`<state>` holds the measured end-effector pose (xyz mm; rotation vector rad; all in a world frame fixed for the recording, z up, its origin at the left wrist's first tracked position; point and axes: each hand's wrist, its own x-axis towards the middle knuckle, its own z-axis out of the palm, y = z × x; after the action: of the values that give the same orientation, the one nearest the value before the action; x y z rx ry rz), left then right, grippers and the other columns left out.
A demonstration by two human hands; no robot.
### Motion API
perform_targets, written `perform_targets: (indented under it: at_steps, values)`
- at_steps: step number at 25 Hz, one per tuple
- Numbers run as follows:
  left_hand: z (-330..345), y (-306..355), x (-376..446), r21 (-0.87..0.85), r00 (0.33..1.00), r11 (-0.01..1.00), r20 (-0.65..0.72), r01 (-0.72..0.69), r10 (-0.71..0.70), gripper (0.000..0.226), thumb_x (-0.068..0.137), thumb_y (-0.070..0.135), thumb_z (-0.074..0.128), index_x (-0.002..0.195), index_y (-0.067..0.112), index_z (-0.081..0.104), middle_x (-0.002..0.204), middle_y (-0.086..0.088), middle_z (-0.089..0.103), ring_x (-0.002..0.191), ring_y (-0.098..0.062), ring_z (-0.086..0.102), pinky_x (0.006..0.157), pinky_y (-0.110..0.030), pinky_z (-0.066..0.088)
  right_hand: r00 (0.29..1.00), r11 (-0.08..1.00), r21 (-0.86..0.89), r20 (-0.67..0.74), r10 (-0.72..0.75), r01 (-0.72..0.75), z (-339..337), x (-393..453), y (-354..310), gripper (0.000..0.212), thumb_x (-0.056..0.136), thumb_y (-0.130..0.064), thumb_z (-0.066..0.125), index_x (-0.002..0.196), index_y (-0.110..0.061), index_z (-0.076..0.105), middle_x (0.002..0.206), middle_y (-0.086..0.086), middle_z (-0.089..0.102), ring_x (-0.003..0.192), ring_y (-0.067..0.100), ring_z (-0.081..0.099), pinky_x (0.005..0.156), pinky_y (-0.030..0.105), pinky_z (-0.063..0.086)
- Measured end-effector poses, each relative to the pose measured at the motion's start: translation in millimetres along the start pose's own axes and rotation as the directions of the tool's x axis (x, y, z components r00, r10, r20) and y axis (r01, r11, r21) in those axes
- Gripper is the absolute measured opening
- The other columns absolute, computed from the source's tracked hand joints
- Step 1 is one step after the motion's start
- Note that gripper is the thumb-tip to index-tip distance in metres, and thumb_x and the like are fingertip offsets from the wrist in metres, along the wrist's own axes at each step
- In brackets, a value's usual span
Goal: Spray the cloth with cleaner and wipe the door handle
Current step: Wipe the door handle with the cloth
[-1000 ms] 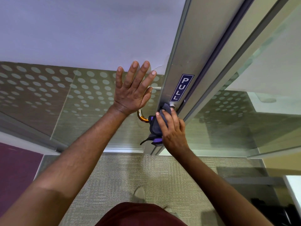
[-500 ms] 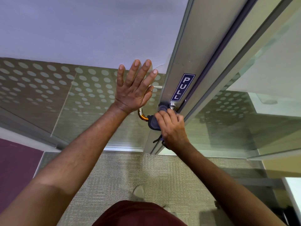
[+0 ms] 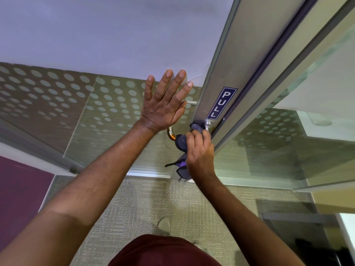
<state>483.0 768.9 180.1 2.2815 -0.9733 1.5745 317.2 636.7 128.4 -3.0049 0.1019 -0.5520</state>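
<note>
A curved metal door handle (image 3: 171,133) is fixed to the aluminium door frame (image 3: 221,77) just below a blue PULL sign (image 3: 221,103). My right hand (image 3: 199,154) grips a dark grey and purple cloth (image 3: 181,142), wrapped round the handle's lower bar near its round mount (image 3: 207,124). A loose end of the cloth hangs below my fingers. My left hand (image 3: 165,104) lies flat with spread fingers against the glass door panel (image 3: 107,120), just left of the handle. No spray bottle is in view.
The glass panel carries a pattern of frosted dots. A second glass pane (image 3: 278,150) stands to the right of the frame. Beige carpet (image 3: 153,204) covers the floor, with a purple area (image 3: 21,189) at the left. My shoe (image 3: 163,226) shows below.
My right hand has bunched the cloth tighter and slid it slightly up the handle toward the round mount. My left hand stays flat on the glass.
</note>
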Motion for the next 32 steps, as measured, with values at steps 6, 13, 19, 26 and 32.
perform_targets:
  at_steps: [6, 13, 19, 26, 32]
  values:
    - [2, 0, 0, 0.000, 1.000, 1.000, -0.018, 0.006, -0.006, 0.068, 0.102, 0.038, 0.058, 0.162, 0.021, 0.029, 0.177, -0.002, -0.003, 0.164, -0.025, -0.005, 0.131, -0.053, -0.006, 0.999, 1.000, 0.001, -0.041, -0.008, 0.008, -6, 9, 4, 0.023, 0.096, -0.009, 0.040, 0.111, -0.015, 0.057, 0.110, 0.005, 0.057, 0.109, 0.032, 0.053, 0.073, 0.045, 0.046]
    - [0, 0, 0, -0.004, 1.000, 1.000, -0.002, 0.006, -0.006, 0.068, 0.102, 0.037, 0.059, 0.162, 0.021, 0.031, 0.177, -0.002, -0.004, 0.163, -0.024, -0.006, 0.130, -0.053, -0.006, 0.999, 1.000, -0.028, -0.045, 0.008, -0.009, 1, -6, 6, 0.035, 0.097, -0.009, 0.058, 0.131, -0.014, 0.062, 0.131, 0.007, 0.062, 0.128, 0.034, 0.054, 0.095, 0.050, 0.041]
    - [-1, 0, 0, 0.012, 1.000, 1.000, 0.003, 0.014, -0.014, 0.070, 0.102, 0.036, 0.060, 0.162, 0.021, 0.028, 0.177, -0.002, -0.007, 0.163, -0.024, -0.008, 0.130, -0.053, -0.007, 0.999, 0.993, -0.115, 0.032, -0.015, 0.019, -17, 17, 3, 0.020, 0.087, -0.009, 0.055, 0.105, -0.017, 0.059, 0.103, 0.004, 0.059, 0.098, 0.030, 0.056, 0.077, 0.042, 0.036]
    - [0, 1, 0, 0.006, 1.000, 1.000, -0.004, 0.009, -0.009, 0.074, 0.100, 0.036, 0.063, 0.163, 0.021, 0.027, 0.177, -0.002, -0.005, 0.163, -0.024, -0.006, 0.130, -0.054, -0.005, 0.973, 0.973, -0.044, 0.020, 0.229, -0.227, 4, -5, -38, 0.058, 0.085, -0.015, 0.042, 0.143, -0.014, 0.050, 0.145, 0.009, 0.046, 0.141, 0.037, 0.038, 0.096, 0.051, 0.041]
    - [3, 1, 1, 0.003, 1.000, 1.000, -0.025, 0.010, -0.010, 0.068, 0.103, 0.038, 0.057, 0.162, 0.021, 0.028, 0.177, -0.002, -0.003, 0.163, -0.024, -0.005, 0.130, -0.054, -0.004, 0.947, 0.947, -0.069, 0.042, 0.318, -0.314, 1, 6, -77, 0.054, 0.092, -0.016, 0.038, 0.144, -0.016, 0.052, 0.142, 0.007, 0.058, 0.137, 0.034, 0.048, 0.097, 0.051, 0.047]
